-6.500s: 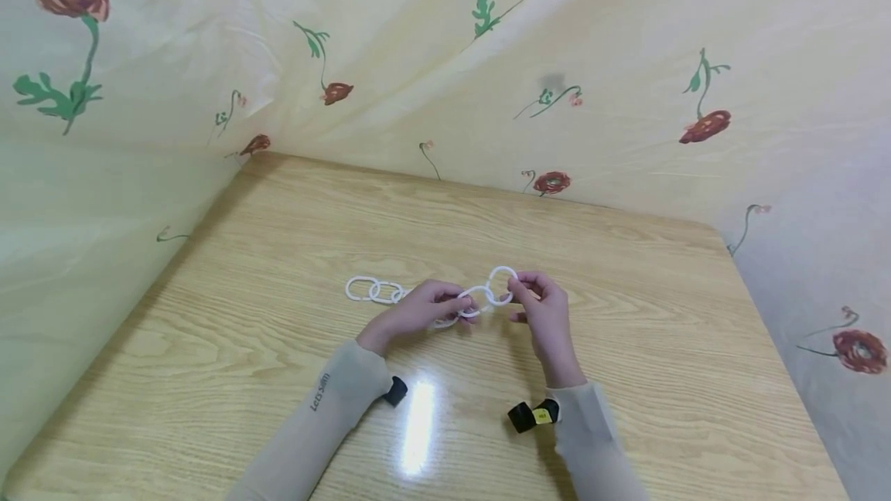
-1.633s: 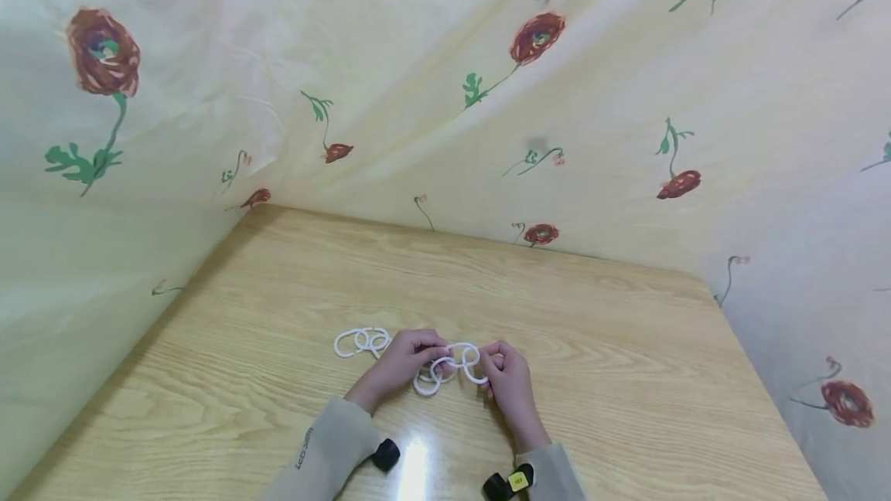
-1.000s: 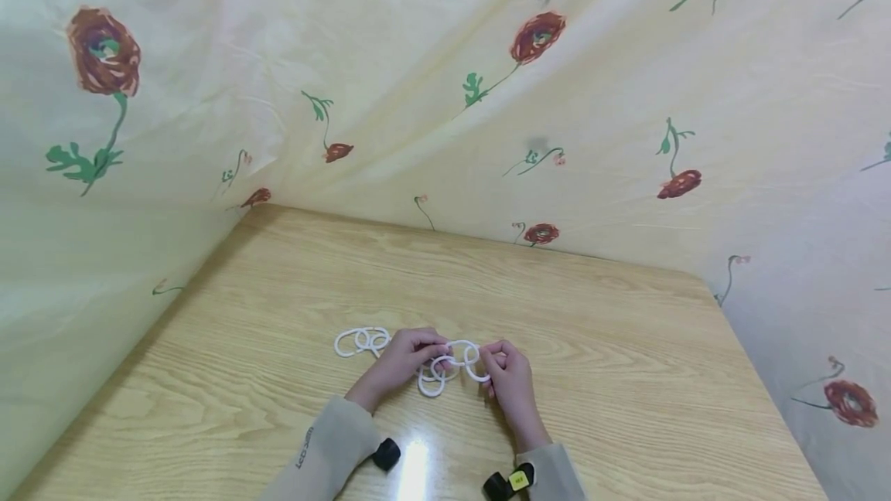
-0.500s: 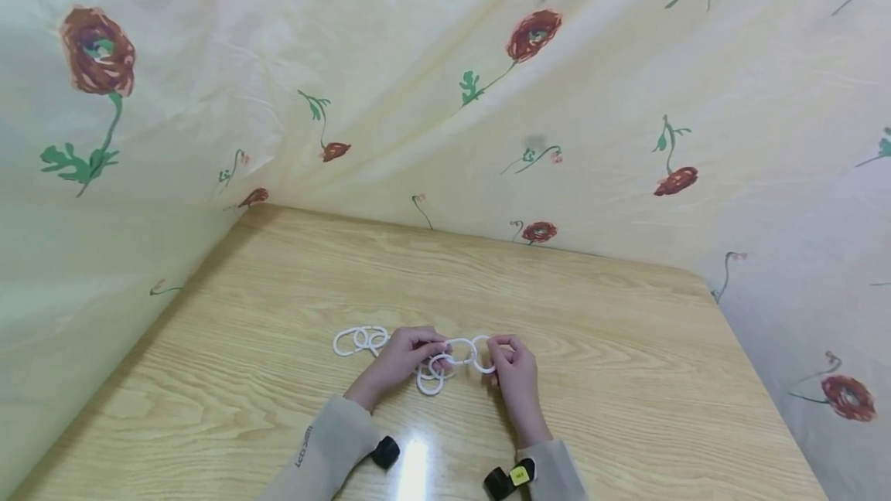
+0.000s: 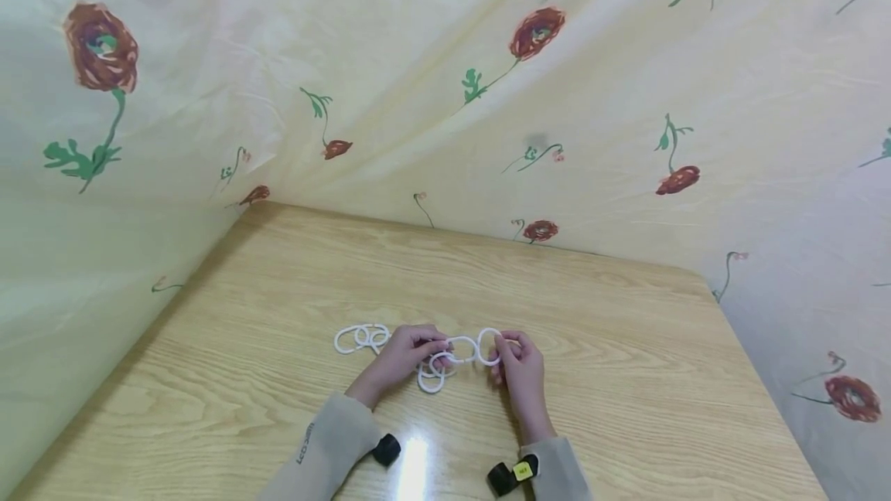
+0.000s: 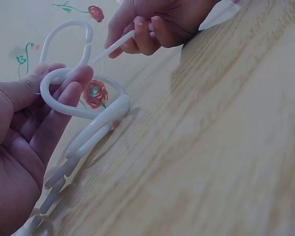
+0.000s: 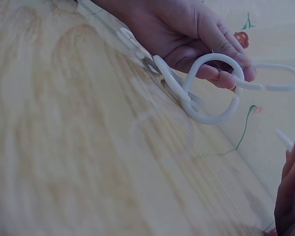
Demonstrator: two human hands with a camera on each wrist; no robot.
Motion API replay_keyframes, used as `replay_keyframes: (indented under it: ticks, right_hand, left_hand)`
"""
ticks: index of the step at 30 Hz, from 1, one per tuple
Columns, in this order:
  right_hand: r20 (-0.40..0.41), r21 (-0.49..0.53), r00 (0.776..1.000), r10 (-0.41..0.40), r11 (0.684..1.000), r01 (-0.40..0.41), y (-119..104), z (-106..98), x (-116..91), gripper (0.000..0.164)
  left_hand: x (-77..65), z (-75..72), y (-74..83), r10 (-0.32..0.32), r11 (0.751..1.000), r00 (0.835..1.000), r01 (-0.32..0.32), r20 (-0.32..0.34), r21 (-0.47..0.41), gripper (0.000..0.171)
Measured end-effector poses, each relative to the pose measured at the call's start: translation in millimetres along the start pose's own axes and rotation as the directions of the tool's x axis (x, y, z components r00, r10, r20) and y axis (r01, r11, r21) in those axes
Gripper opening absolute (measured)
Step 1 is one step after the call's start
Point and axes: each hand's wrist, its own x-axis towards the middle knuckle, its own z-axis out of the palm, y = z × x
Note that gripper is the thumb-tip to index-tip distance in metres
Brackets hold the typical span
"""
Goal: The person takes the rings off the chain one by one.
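Note:
In the head view my left hand (image 5: 411,350) pinches a chain of white plastic links (image 5: 431,381) between thumb and fingers. The chain's end link (image 6: 44,44) stands up from that pinch, with a small split in its side. From my fingers the rest of the chain (image 6: 96,125) hangs down onto the tabletop. My right hand (image 5: 522,366) pinches one loose white plastic link (image 5: 489,328), held close beside the end link. Both wrist views show this loose link apart from the chain, edge-on in the left one (image 6: 113,46).
The chain's far part (image 5: 362,339) lies on the wooden table (image 5: 626,362) left of my left hand. A flower-print cloth (image 5: 418,99) hangs behind the table and along its sides. Black wrist cameras (image 5: 386,449) are strapped to both wrists.
The right hand has moved slightly right and up with its link. Half a second ago that link overlapped the chain's end link; now it is apart. The left hand keeps its hold.

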Motion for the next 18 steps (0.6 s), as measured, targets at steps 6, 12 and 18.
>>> replay_keyframes:
  ticks: [6,12,18]
  right_hand:
    - [-0.014,0.002,1.0,0.014,1.0,-0.014,-2.0,0.0,0.4,0.023]
    - [-0.042,0.03,0.999,0.011,1.0,-0.009,-4.4,-0.9,0.2,0.03]
    - [-0.09,0.064,0.996,-0.007,0.998,0.013,-4.5,-7.9,3.2,0.03]
  left_hand:
    - [-0.2,0.2,1.2,-0.014,1.0,1.0,0.014,0.002,-0.004,0.023]
    - [-0.6,1.2,3.6,-0.017,0.999,1.0,0.017,0.007,-0.032,0.023]
    - [-0.9,1.1,3.4,-0.019,0.999,1.0,0.019,0.004,-0.028,0.022]
